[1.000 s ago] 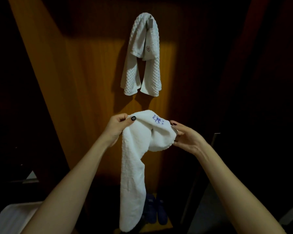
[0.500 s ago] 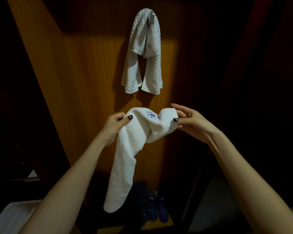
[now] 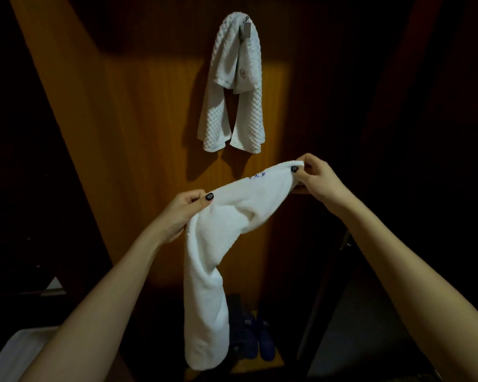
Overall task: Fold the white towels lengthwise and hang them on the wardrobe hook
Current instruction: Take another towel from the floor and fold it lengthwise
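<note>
A white quilted towel (image 3: 232,86) hangs folded over the metal hook (image 3: 246,27) on the wooden wardrobe panel (image 3: 138,119). Below it I hold a second white towel (image 3: 207,271) with blue embroidery near its top edge. My left hand (image 3: 186,213) pinches one part of that edge, and my right hand (image 3: 313,175) pinches the other end, higher and further right. The edge stretches slanted between both hands. The rest of the towel hangs down in a long twisted length beneath my left hand.
A pair of dark blue slippers (image 3: 257,337) sits on the wardrobe floor behind the towel's lower end. A white box corner (image 3: 9,354) shows at the bottom left. A dark door edge (image 3: 326,285) stands at the right. Surroundings are dark.
My right hand has moved up and to the right, drawing the towel's top edge out wider. The hanging length swung back toward the middle. The hooked towel has not moved.
</note>
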Demonstrator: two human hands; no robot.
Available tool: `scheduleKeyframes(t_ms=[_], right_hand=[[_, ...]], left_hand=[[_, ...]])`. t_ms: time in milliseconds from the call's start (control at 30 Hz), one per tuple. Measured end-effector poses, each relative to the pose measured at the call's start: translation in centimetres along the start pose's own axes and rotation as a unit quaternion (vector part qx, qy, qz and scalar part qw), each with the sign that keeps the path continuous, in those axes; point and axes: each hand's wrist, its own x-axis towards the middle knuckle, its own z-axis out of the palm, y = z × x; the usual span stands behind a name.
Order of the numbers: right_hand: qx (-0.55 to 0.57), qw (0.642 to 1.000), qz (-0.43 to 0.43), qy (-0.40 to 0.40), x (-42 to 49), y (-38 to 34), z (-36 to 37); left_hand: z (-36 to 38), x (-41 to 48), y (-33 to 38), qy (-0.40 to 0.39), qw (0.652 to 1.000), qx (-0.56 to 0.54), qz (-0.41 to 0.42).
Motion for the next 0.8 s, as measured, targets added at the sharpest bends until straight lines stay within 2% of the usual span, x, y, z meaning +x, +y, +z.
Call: scheduleKeyframes(t_ms=[133, 200, 267, 333, 433, 500, 633, 667, 733, 800], right_hand=[[-0.070, 0.993, -0.062, 0.071, 0.5, -0.1, 0.9], [-0.091, 0.992, -0.054, 0.071, 0.9, -0.3, 0.2], [-0.098, 0.994, -0.026, 0.039, 1.2, -0.2, -0.5], [-0.027, 0.999, -0.012, 0.044, 1.4, -0.1, -1.5], [0.164, 0.983, 0.044, 0.069, 1.5, 0.5, -3.4], [0.153, 0.983, 0.101, 0.031, 0.9, 1.4, -3.1], [0.056, 0.968, 0.226, -0.095, -2.0, 3.8, 1.8], [0.046, 0.963, 0.233, -0.128, -2.8, 4.2, 2.9], [0.102, 0.957, 0.200, -0.182, -4.3, 4.7, 4.9], [0.198, 0.954, 0.137, -0.177, -5.4, 4.5, 6.9]], left_hand=[[0.2, -0.5, 0.5, 0.018, 1.000, 0.000, 0.002], [-0.2, -0.9, 0.9, 0.023, 1.000, -0.002, -0.001], [-0.3, -1.2, 1.2, 0.014, 1.000, -0.005, -0.001], [-0.4, -1.5, 1.5, 0.018, 1.000, -0.016, 0.001], [-0.7, -1.9, 1.7, 0.050, 0.997, -0.049, 0.018], [-0.4, -2.0, 1.9, 0.045, 0.997, -0.054, 0.023], [1.4, -1.2, 2.3, 0.060, 0.997, -0.028, 0.031], [1.7, -1.1, 2.3, 0.067, 0.997, -0.028, 0.037], [2.2, -0.9, 2.0, 0.075, 0.996, -0.027, 0.050], [2.8, -0.9, 1.7, 0.077, 0.995, -0.035, 0.059]])
